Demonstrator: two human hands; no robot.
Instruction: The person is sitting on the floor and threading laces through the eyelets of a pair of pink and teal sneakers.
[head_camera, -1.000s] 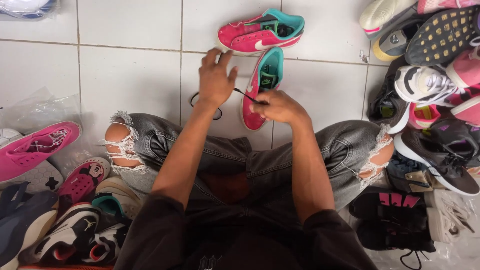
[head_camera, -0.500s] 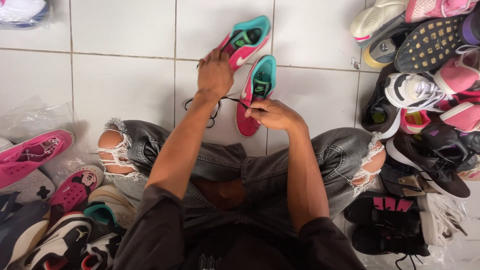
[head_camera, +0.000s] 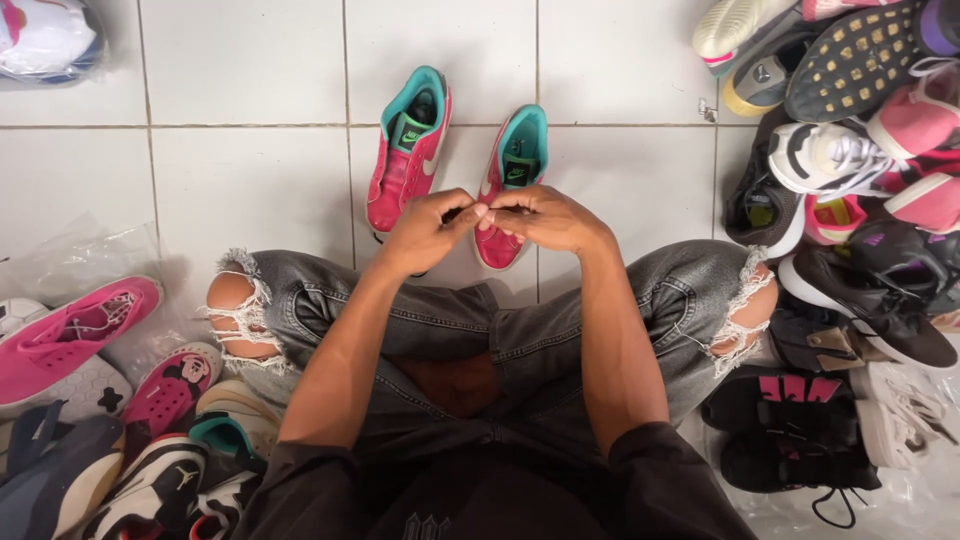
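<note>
Two pink sneakers with teal lining stand side by side on the white tile floor, the left sneaker (head_camera: 408, 150) slightly farther away than the right sneaker (head_camera: 512, 165). My left hand (head_camera: 425, 232) and my right hand (head_camera: 548, 218) meet fingertip to fingertip over the toe of the right sneaker. Between them they pinch a thin black lace (head_camera: 471, 212), mostly hidden by the fingers. I sit cross-legged in torn grey jeans (head_camera: 450, 320) just behind the sneakers.
A heap of mixed shoes (head_camera: 850, 180) fills the right side. More shoes, one of them a pink slip-on (head_camera: 70, 335), lie at the lower left. A bagged white shoe (head_camera: 45, 35) sits at the top left, on the white tiles (head_camera: 250, 180).
My left hand has put the second pink sneaker upright beside the first. Both hands then drew back and came together over the right sneaker's toe.
</note>
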